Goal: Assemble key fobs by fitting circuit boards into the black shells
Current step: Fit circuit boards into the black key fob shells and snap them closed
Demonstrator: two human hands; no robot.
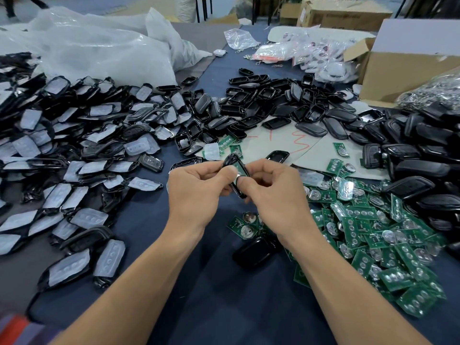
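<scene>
Item 1. Two bare forearms, entering from the bottom edge of the frame and meeting at centre above a dark blue table cover.

Item 2. Left hand, centre of frame: fingers are curled and clamped on the upper end of a black shell, with the thumb laid over its open face.

Item 3. Right hand, just beside the left: fingers are curled and the lower end of the same shell is pinched. The shell is held tilted above the table, and a green circuit board is seen inside it, partly hidden by the thumbs.

Item 4. Loose circuit boards, heaped at lower right.

Item 5. A closed black fob, lying under the right wrist.

Item 6. Shells fitted with translucent button pads, spread across the left side.

Item 7. Empty black shells, piled at upper centre and right.

Item 8. White plastic bags, upper left; a cardboard box, upper right.
</scene>
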